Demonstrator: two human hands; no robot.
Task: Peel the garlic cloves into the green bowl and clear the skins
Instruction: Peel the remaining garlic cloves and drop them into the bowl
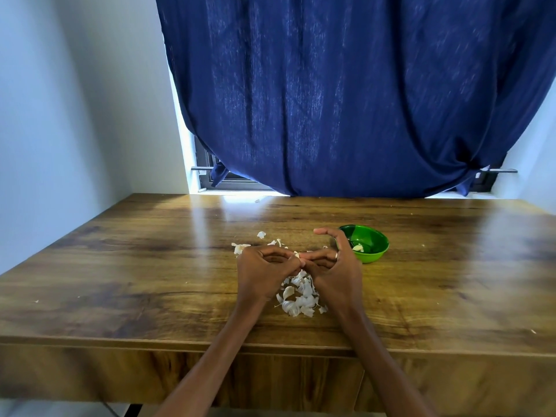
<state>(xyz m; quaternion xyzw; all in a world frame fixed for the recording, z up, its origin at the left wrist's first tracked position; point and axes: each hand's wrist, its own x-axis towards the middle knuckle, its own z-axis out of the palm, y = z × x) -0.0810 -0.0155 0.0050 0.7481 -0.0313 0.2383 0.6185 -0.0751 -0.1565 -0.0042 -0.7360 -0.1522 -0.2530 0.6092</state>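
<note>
Both hands, left (pixel 264 267) and right (pixel 332 266), pinch one small white garlic clove (pixel 297 255); the round green plastic bowl (pixel 374 254) sits just beside the right hand

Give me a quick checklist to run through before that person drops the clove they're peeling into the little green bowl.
1. Clove held: ok, the left hand and right hand pinch the small pale garlic clove between their fingertips.
2. Clove fully peeled: cannot tell, fingers hide most of it.
3. Round green plastic bowl within reach: ok, it stands just beyond the right hand.
4. Bowl has room: ok, only a few pale pieces inside.
5. Skins cleared: not ok, a heap of white papery skins lies on the brown wooden table.
</note>
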